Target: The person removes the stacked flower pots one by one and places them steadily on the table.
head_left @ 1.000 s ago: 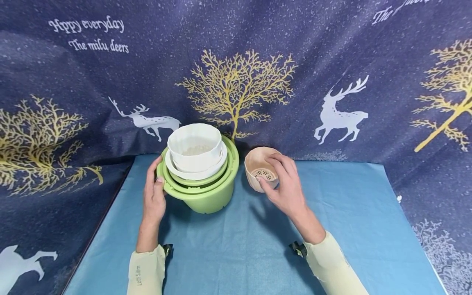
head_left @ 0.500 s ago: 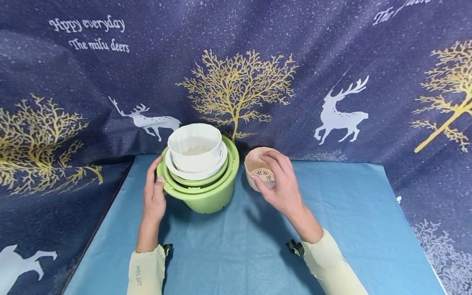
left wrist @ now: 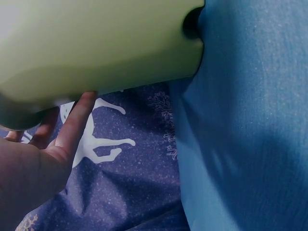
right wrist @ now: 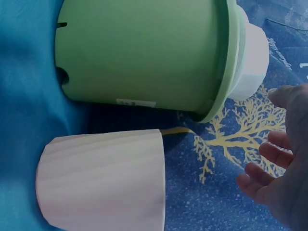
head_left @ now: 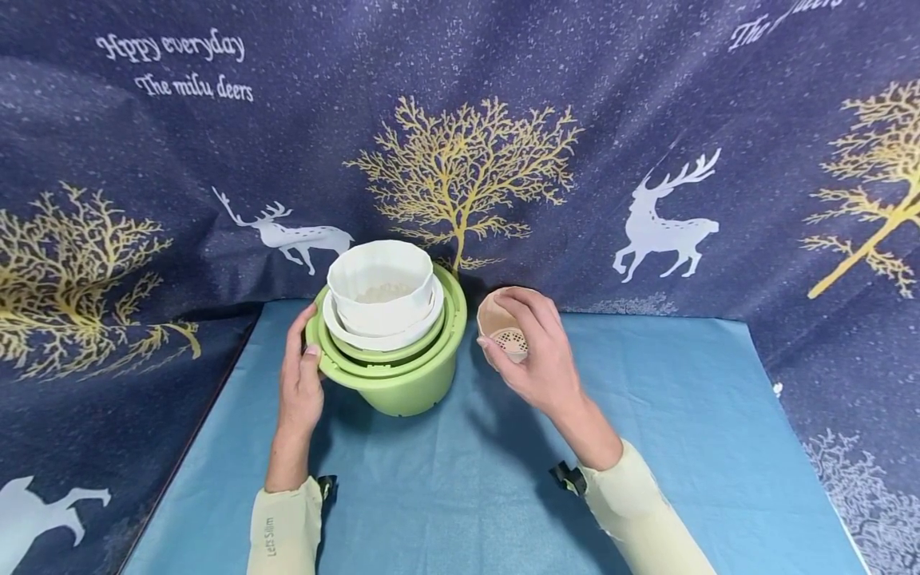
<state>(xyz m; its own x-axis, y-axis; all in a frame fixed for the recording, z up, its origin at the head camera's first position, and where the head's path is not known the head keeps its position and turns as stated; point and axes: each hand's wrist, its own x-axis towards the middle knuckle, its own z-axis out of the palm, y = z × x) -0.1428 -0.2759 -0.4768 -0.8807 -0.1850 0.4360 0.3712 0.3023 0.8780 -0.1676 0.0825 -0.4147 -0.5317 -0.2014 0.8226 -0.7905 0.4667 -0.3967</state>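
In the head view, my left hand (head_left: 298, 371) holds the rim of a large green flower pot (head_left: 411, 391) at its left side. Its fingertips touch the pot's outer wall (left wrist: 120, 57) in the left wrist view. A smaller green pot nests inside it, with a white dish (head_left: 388, 342) and a white faceted pot (head_left: 381, 279) stacked on top. My right hand (head_left: 542, 351) hovers over a pale peach pot (head_left: 496, 307) with a perforated base, hiding its right part. In the right wrist view, its loosely bent fingers stand apart from the peach pot (right wrist: 103, 180) and hold nothing.
A blue cloth (head_left: 460, 495) covers the table. Close behind the pots hangs a dark blue backdrop (head_left: 503, 64) printed with deer and yellow trees. The peach pot stands just right of the green stack, with a narrow gap between them.
My right hand has shifted slightly left over the peach pot, with its thumb now nearer the pot's left rim. The left hand and the pots have stayed in place.
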